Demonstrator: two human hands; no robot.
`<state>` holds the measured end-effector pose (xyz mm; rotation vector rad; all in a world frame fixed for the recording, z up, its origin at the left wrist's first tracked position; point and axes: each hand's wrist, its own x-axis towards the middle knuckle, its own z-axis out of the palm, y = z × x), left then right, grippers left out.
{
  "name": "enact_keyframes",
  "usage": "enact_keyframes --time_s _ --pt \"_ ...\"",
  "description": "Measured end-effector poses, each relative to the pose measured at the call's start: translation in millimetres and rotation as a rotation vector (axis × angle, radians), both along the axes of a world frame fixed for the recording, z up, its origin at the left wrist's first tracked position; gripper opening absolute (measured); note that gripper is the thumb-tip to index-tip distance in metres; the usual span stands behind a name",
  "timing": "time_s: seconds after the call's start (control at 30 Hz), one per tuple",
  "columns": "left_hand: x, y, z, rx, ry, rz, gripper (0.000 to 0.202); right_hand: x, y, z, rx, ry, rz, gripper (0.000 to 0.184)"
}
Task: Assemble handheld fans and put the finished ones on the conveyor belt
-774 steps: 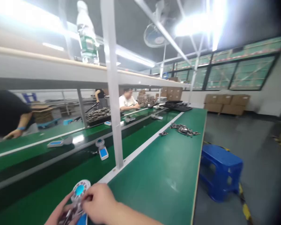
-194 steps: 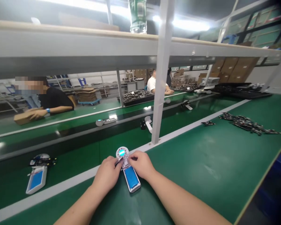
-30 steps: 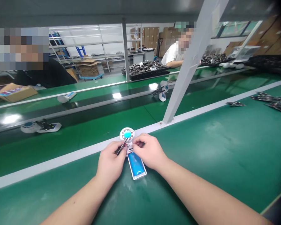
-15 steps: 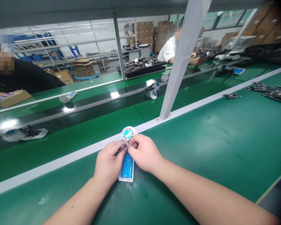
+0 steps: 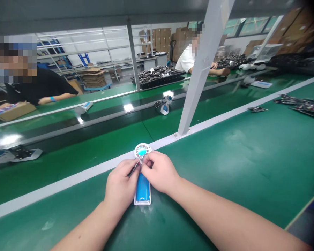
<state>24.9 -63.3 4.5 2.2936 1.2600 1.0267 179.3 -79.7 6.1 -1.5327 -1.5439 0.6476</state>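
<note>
Green workbench (image 5: 232,174) supports a white handheld fan (image 5: 142,152), its blue panel (image 5: 142,188) lying between both hands. Left hand (image 5: 119,182) pinches tweezers (image 5: 133,169), tips at the fan's neck. Right hand (image 5: 158,172) curls closed against the neck; whether it pinches anything is hidden.

Bare left hand (image 5: 119,183), bare right hand (image 5: 159,172)
</note>
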Motion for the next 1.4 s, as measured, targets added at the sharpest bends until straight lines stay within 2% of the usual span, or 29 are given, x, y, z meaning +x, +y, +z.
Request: enact_keyframes --time_s 0.2,0.4,0.57,0.8,0.9,1.07,1.3,1.4 --pt "0 0 1.0 0.087 0.042 -0.020 0.021 -1 -1 1.8 -0.017 -0.037 -0.028 0.008" --pt "-3 0 3.4 0.246 0.206 -0.046 0.023 1 -2 1.6 0.083 -0.118 -0.002 0.009" --pt "-8 2 5.5 0.326 0.255 -0.081 0.023 3 -3 3.1 0.152 -0.179 0.039 0.012" --pt "-9 3 6.7 0.383 0.328 -0.129 0.025 5 -2 9.1 0.004 -0.105 0.062 0.014" --pt "-9 1 7.8 0.356 0.318 -0.112 0.025 5 -2 7.9 0.051 -0.102 0.046 0.013" --pt "-8 0 10.6 0.214 0.299 -0.073 0.024 3 -1 1.9 0.132 -0.065 0.051 0.012" --pt "-9 3 10.1 0.190 0.239 -0.140 0.027 1 -1 -3.2 0.141 -0.071 0.047 0.014" --pt "-8 6 13.3 0.045 0.193 -0.139 0.027 -2 1 -5.9 0.152 -0.077 0.051 0.014"
